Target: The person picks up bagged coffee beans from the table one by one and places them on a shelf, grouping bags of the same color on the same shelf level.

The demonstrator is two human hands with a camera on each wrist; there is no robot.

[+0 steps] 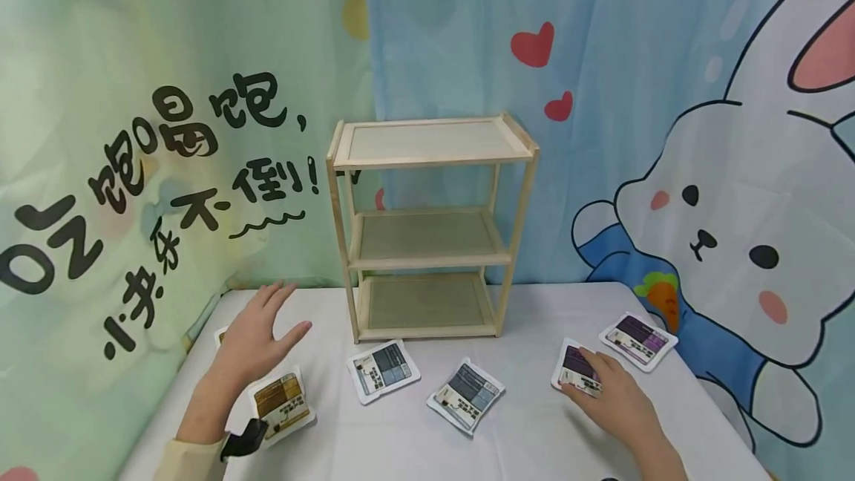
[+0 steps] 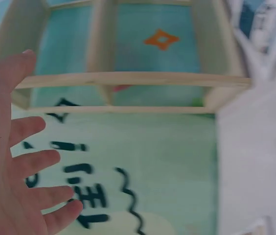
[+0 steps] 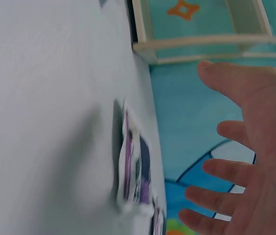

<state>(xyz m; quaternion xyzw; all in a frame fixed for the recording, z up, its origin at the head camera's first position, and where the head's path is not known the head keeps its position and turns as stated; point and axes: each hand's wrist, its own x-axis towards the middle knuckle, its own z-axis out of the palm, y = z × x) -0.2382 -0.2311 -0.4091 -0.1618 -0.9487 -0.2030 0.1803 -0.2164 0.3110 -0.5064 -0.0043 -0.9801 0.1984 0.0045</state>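
Note:
My left hand (image 1: 250, 344), fingers spread and holding nothing, hovers over the left side of the table. Below it lies a white packet with a brown label (image 1: 283, 401), and a second packet (image 1: 220, 334) is mostly hidden behind the hand. On the right, my right hand (image 1: 621, 403) reaches over a purple-labelled packet (image 1: 573, 370), overlapping it in the head view. The right wrist view shows that hand with fingers extended, apart from the packet (image 3: 137, 166) lying on the table. Another purple-labelled packet (image 1: 639, 340) is just beyond it.
A three-tier wooden rack (image 1: 430, 262) with bare shelves stands at the back middle of the white table (image 1: 374, 444). Two packets with blue-grey labels, one left (image 1: 384, 371) and one right (image 1: 466, 396), lie in front of it. Printed curtains (image 1: 441, 43) hang behind.

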